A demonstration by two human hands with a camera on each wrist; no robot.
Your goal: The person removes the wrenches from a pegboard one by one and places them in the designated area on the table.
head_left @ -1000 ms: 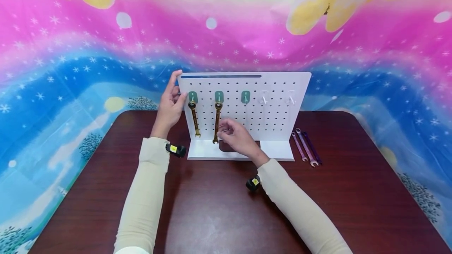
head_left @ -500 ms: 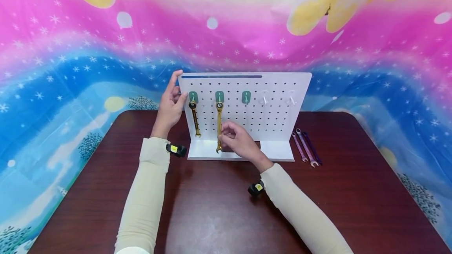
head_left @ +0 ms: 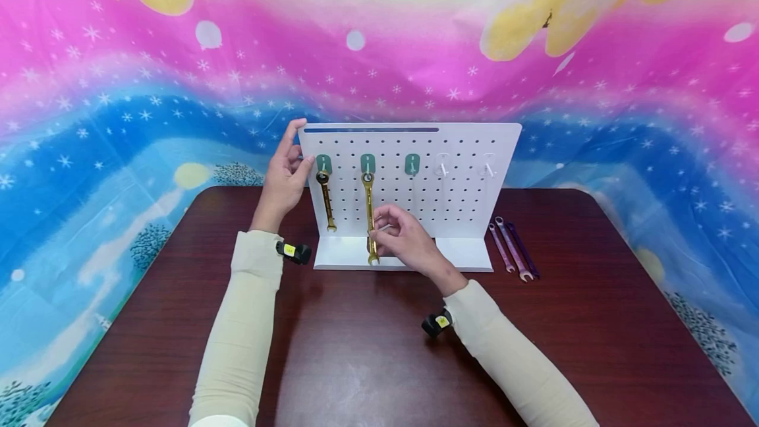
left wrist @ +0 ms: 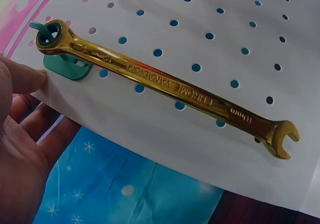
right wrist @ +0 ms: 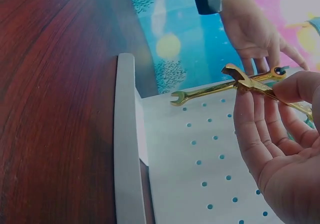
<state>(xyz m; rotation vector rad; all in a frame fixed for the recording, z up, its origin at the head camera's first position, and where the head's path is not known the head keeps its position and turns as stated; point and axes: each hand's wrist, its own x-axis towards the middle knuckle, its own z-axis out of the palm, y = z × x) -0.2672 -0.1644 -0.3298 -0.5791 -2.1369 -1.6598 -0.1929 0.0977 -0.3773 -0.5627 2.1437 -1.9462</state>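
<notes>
Swung toward 5 o'clock at its lower end since the earlier frame, the slim gold metal wrench (head_left: 369,206) runs roughly 12 to 6 in the head view, ring end at the green hook (head_left: 368,162). Fingers of the nearer right hand (head_left: 405,237) pinch its lower shank from 4 o'clock; at 10, the left hand (head_left: 283,180) grips the white perforated board (head_left: 459,216).

Left wrist: a second gold wrench (left wrist: 165,84) hangs, ring at 10.

Right wrist: the pinched wrench's open end points to 10.

"CHROME VANADIUM" and "10mm" on the leftmost gold wrench (left wrist: 167,83)

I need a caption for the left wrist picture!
A left hand holds a white pegboard where a gold metal wrench hangs from a green hook.
</notes>
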